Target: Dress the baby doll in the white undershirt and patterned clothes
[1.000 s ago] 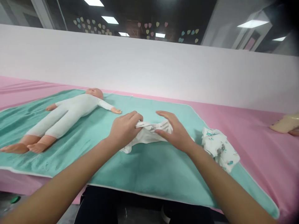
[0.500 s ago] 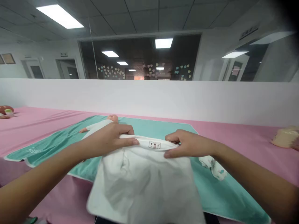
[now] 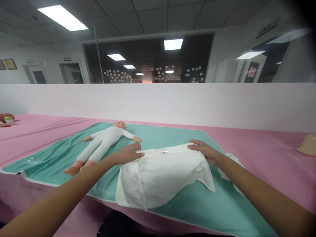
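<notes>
A white cloth (image 3: 160,174) with a small printed label on its upper edge hangs between my two hands, and its lower part spreads over a teal towel (image 3: 170,134). My left hand (image 3: 128,154) pinches the upper left of that edge between thumb and fingers. At the upper right, my right hand (image 3: 203,150) is closed on the same edge. One loose corner of the cloth droops below my right hand. Beyond my left arm, a baby doll (image 3: 106,137) in a white suit lies on its back on the towel, arms spread.
A crumpled white cloth (image 3: 233,159) lies partly behind my right forearm. The pink table cover (image 3: 266,141) runs under the towel to a white wall (image 3: 158,102). A beige object (image 3: 307,144) sits at the far right, and a white bottle with a green cap (image 3: 9,119) at the far left.
The white cloth has moved away from me and down onto the towel, its lower part swung forward. My hands are slightly farther apart. The doll's body shows more fully.
</notes>
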`<state>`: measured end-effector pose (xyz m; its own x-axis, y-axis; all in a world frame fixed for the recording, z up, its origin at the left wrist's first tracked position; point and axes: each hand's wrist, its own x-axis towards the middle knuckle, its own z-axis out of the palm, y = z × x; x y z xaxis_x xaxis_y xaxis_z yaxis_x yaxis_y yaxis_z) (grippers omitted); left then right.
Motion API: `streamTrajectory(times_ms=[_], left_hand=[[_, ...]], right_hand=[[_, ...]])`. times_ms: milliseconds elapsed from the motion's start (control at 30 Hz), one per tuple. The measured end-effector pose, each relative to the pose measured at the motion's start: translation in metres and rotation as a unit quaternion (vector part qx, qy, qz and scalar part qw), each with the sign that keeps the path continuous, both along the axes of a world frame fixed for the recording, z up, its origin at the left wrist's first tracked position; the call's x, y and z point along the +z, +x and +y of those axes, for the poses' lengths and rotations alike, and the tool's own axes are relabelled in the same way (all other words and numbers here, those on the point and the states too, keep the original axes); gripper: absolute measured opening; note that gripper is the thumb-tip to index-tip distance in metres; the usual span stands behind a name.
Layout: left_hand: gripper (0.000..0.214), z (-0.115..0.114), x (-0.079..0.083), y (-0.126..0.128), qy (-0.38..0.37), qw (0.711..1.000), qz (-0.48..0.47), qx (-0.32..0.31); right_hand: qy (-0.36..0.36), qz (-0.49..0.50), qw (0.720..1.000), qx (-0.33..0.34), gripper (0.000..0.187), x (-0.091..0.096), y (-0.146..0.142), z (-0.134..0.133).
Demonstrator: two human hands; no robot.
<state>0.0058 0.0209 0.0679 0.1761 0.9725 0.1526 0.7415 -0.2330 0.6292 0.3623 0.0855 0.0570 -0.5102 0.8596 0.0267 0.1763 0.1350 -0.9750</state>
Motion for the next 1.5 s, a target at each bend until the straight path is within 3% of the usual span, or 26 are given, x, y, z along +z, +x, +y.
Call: streamTrajectory(times_ms=[67,100,200,300,433,533,600,700,767,833,967,1100,1167,1367,1500], left_hand=[[0.025,0.027,-0.012,-0.001,0.0,0.995,0.096,-0.006],[0.025,0.042,-0.016,0.001,0.013,0.991,0.136,-0.002],[0.031,0.088,-0.026,0.008,0.063,0.972,0.219,0.054],[0.034,0.134,-0.043,0.019,0.086,0.953,0.255,0.139],[0.026,0.168,-0.073,0.044,0.155,0.924,0.276,0.213],[0.029,0.166,-0.092,0.073,0.232,0.912,0.292,0.17],[0.028,0.159,-0.101,0.091,0.224,0.931,0.268,0.106],[0.025,0.153,-0.114,0.107,0.132,0.961,0.239,0.042],[0.03,0.156,-0.122,0.105,0.093,0.963,0.249,0.045],[0.038,0.163,-0.128,0.096,0.078,0.959,0.264,0.072],[0.051,0.17,-0.13,0.082,0.105,0.945,0.296,0.095],[0.056,0.166,-0.125,0.083,0.212,0.911,0.335,0.117],[0.057,0.163,-0.123,0.082,0.227,0.901,0.343,0.139],[0.054,0.169,-0.124,0.075,0.174,0.912,0.337,0.155],[0.049,0.176,-0.127,0.071,0.109,0.928,0.329,0.138]], right_hand=[[0.067,-0.105,0.99,-0.066,0.036,-0.014,0.003,0.026],[0.115,-0.173,0.972,-0.107,0.036,-0.019,0.003,0.039],[0.233,-0.355,0.876,-0.229,0.032,-0.026,-0.004,0.077],[0.257,-0.474,0.792,-0.286,0.032,-0.035,-0.021,0.108],[0.335,-0.528,0.708,-0.328,0.022,-0.069,-0.042,0.132],[0.455,-0.508,0.663,-0.309,0.03,-0.093,-0.055,0.132],[0.5,-0.474,0.677,-0.259,0.035,-0.102,-0.066,0.125],[0.464,-0.432,0.751,-0.184,0.031,-0.11,-0.086,0.113],[0.408,-0.43,0.791,-0.153,0.032,-0.116,-0.096,0.111],[0.361,-0.446,0.805,-0.149,0.039,-0.122,-0.101,0.115],[0.293,-0.485,0.803,-0.186,0.057,-0.127,-0.098,0.127],[0.34,-0.498,0.761,-0.241,0.066,-0.122,-0.09,0.128],[0.369,-0.498,0.741,-0.259,0.068,-0.118,-0.086,0.127],[0.379,-0.52,0.725,-0.246,0.058,-0.121,-0.081,0.135],[0.34,-0.533,0.747,-0.208,0.054,-0.123,-0.079,0.152]])
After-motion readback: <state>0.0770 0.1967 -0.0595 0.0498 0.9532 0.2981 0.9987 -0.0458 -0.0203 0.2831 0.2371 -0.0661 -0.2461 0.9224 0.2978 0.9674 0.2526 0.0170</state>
